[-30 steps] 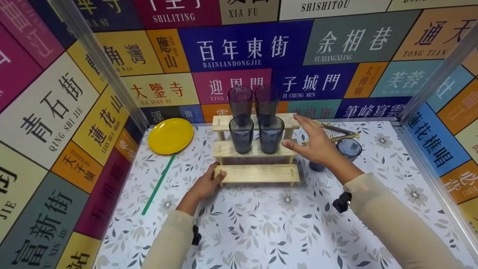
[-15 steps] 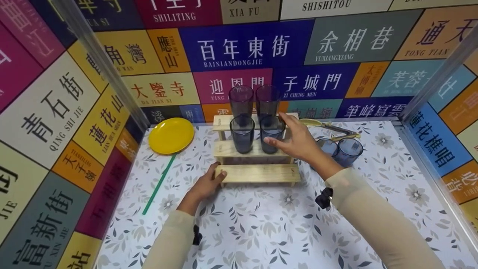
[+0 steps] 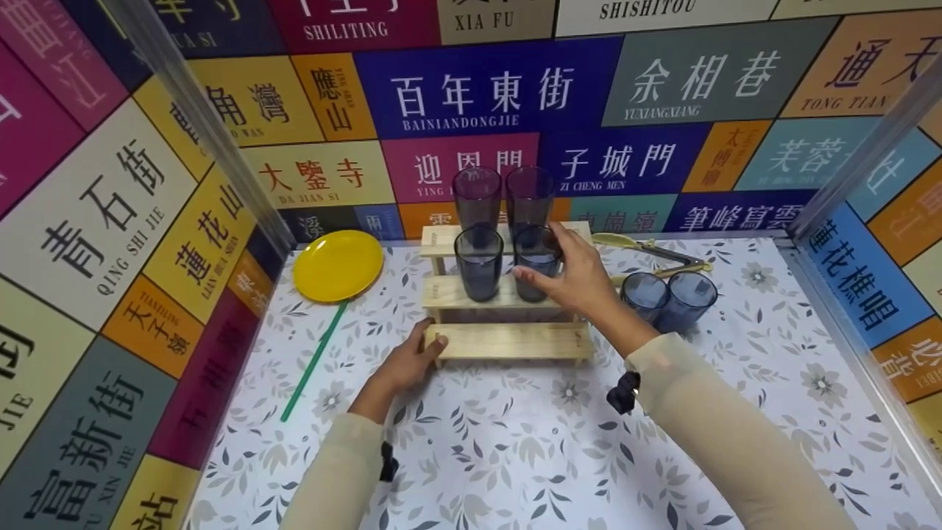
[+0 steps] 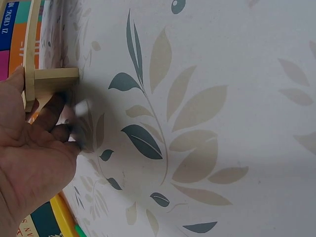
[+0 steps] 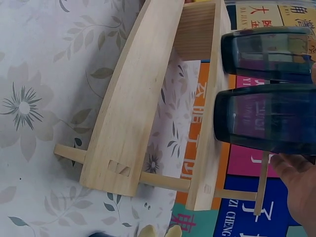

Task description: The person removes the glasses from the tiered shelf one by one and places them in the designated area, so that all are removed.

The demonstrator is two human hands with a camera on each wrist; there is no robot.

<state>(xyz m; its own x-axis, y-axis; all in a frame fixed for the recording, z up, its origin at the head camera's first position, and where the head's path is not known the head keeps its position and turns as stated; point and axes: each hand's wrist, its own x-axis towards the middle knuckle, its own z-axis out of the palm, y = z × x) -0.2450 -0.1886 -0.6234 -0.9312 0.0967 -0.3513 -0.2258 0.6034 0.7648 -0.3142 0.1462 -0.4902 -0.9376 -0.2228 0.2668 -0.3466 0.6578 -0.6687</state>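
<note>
Gripped glass: the right middle glass (image 3: 532, 258), dark blue and see-through, upright with its base on the right half of the stand's middle tier (image 3: 439, 293).
Right hand: the right hand (image 3: 589, 283) comes in from the right and holds that glass, thumb on the near side, other fingers round the far right side.
Neighbour glass: the left middle glass (image 3: 478, 265) stands upright on the same tier, just left of the gripped one.
Stand: the stand (image 3: 508, 342) is pale wood, stepped in three levels that rise toward the far side.
Left hand: the left hand (image 3: 401, 361) holds the left end of the bottom tier (image 3: 530, 342), thumb on top, other fingers beneath.
Top glasses: the left top glass (image 3: 476, 195) and right top glass (image 3: 530, 195) stand side by side on the top tier (image 3: 438, 240), purplish against the wall.
Right side: the near table glass (image 3: 644, 294) and outer table glass (image 3: 690, 300) stand side by side on the table (image 3: 500, 442); tongs (image 3: 655, 254) lie beyond them.
Left side: a yellow plate (image 3: 338, 266) lies far left; a green stick (image 3: 315, 361) runs nearward from its rim.
Backdrop: a colourful wall (image 3: 489, 88) with Chinese lettering.
</note>
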